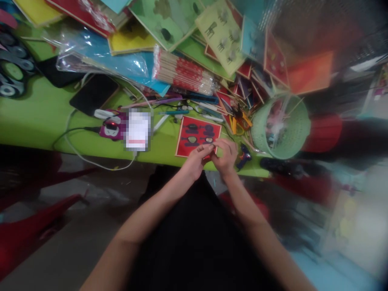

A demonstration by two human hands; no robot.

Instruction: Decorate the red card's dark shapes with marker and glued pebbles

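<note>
My left hand (198, 158) and my right hand (226, 155) meet at the near edge of a red card (182, 141). Fingertips of both are pinched together around something too small to name. On the card, purple shapes carry pale and dark oval pieces, and my hands cover its lower right corner. Just right of my right hand lies a dark blue glue gun (244, 156). Orange-handled scissors (239, 123) rest beyond it.
A green basket (257, 125) with scraps stands to the right. Bundled sticks in plastic (184, 72) and decorated boards (222, 34) pile up behind. A purple power strip (110, 130), a phone (94, 93) and looping cables lie left. The green table's (163, 157) near edge runs before me.
</note>
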